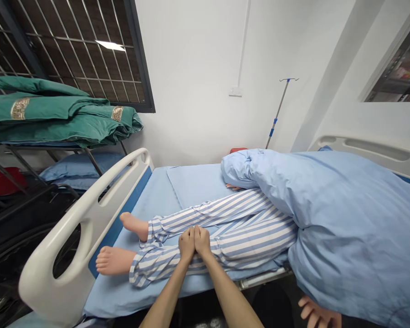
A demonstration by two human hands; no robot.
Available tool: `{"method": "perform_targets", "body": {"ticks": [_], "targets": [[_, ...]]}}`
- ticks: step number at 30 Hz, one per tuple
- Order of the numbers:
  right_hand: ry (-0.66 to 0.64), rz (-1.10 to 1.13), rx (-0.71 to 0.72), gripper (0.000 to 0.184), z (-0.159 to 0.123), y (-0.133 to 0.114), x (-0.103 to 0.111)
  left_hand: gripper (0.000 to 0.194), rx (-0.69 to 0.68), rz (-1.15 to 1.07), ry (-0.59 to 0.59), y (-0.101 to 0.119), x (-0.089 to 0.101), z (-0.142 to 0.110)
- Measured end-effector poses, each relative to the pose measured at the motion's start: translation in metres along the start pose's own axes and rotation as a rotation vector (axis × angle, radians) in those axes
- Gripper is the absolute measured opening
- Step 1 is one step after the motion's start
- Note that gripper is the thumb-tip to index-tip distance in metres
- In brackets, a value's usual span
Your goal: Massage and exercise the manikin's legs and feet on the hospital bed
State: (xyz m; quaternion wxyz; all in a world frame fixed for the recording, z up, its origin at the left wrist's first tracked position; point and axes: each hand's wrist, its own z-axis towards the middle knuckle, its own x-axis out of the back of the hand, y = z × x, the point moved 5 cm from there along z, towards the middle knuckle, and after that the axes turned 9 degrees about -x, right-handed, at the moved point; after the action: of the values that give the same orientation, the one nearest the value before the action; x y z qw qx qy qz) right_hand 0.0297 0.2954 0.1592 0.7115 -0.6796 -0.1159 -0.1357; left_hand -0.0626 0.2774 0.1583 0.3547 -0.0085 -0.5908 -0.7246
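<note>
A figure in blue-and-white striped trousers (225, 228) lies on the bed, bare feet (114, 259) toward the footboard. A light blue quilt (345, 214) covers the upper body. My left hand (187, 245) and my right hand (202, 241) rest side by side on the near lower leg, knuckles touching, fingers curled down into the striped cloth. A limp hand (316, 314) hangs below the quilt at the bottom right.
The white footboard (78, 228) curves along the left of the bed, and a white headboard (372, 152) stands at the right. Folded green blankets (54, 114) lie on a rack by a barred window. A drip pole (276, 114) stands behind the bed.
</note>
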Motion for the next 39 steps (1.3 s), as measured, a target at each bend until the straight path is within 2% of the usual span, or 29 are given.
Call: {"method": "perform_targets", "body": {"ticks": [6, 11, 16, 21, 24, 29, 32, 35, 39], "targets": [[0.042, 0.051, -0.029, 0.044, 0.002, 0.003, 0.004, 0.043, 0.066, -0.086, 0.077, 0.003, -0.004, 0.003], [0.044, 0.067, -0.045, 0.047, 0.002, -0.002, 0.008, 0.04, 0.071, -0.009, -0.007, 0.008, -0.01, -0.002], [0.035, -0.017, 0.091, 0.052, 0.01, -0.01, 0.016, 0.042, 0.058, -0.022, -0.031, 0.006, -0.01, -0.003], [0.013, -0.074, 0.126, 0.056, 0.009, 0.011, 0.02, 0.043, 0.005, 0.023, 0.023, 0.005, -0.01, -0.006], [0.027, -0.127, 0.11, 0.056, 0.006, 0.019, 0.02, 0.043, -0.014, 0.011, -0.022, 0.01, -0.015, -0.005], [0.052, 0.023, 0.045, 0.057, 0.012, 0.023, 0.025, 0.046, -0.068, -0.014, -0.161, 0.019, -0.03, -0.001], [0.07, 0.054, 0.023, 0.053, 0.015, 0.025, 0.026, 0.046, -0.059, 0.024, -0.148, 0.016, -0.035, -0.003], [0.007, -0.035, 0.022, 0.049, 0.017, 0.02, 0.025, 0.044, -0.055, 0.117, -0.116, 0.013, -0.034, -0.006], [-0.087, -0.207, 0.062, 0.045, 0.021, 0.011, 0.031, 0.044, -0.051, 0.175, -0.133, 0.013, -0.034, -0.007]]}}
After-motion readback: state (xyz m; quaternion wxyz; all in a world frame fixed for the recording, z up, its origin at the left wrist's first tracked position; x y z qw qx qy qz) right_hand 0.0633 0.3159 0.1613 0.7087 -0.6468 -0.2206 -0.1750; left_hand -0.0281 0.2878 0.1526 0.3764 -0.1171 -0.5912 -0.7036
